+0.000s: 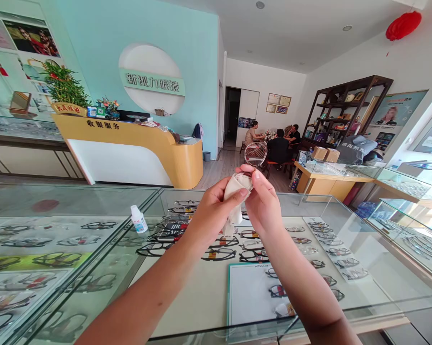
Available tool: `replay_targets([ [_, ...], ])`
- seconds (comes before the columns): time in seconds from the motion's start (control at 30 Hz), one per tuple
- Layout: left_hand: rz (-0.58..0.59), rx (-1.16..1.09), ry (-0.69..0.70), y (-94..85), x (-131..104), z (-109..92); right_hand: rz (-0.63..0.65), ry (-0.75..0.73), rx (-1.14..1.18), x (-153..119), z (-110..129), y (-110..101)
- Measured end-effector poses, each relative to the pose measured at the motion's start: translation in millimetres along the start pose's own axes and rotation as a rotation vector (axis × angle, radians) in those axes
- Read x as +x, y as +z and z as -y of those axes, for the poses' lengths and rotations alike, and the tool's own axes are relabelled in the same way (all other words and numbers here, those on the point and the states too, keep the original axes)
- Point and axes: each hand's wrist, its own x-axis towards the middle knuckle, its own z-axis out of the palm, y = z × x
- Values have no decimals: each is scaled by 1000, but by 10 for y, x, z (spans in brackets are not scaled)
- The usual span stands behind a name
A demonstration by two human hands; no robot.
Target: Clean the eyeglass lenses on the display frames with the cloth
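Both hands are raised together over the glass display case. A pale cloth (pixel 236 189) is wrapped over part of a pair of glasses (pixel 255 154), and one round, thin-rimmed lens sticks up above the fingers. My left hand (pixel 221 199) is closed on the cloth, its thumb pressing across the front. With fingertips pinched at the frame, my right hand (pixel 261 199) holds the glasses from the other side. The rest of the glasses is hidden by the cloth and fingers. On the glass to the left stands a small white bottle (pixel 139 219) with a blue label.
Rows of glasses lie inside the glass display case (pixel 187 326) below the hands. A yellow and white counter (pixel 180 165) stands ahead at the left. Several people sit at the back near a dark shelf (pixel 340 112); more cases (pixel 410 184) line the right.
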Motion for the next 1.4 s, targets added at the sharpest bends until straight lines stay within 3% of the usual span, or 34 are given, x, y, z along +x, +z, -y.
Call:
replay_targets([
  [0.33,-59,141,111,-13,-16,-24,13,-32,-61,-48,-54,51],
  [0.93,-230,103,326,65,-40,-5,62,-86,-199,-162,-171,154],
  [1.2,-186,164,331,53,-69,-34,54,-97,-205,-138,-101,90],
  [1.4,-33,208,234,-58,-15,-92,6,-80,-121,-88,-36,80],
])
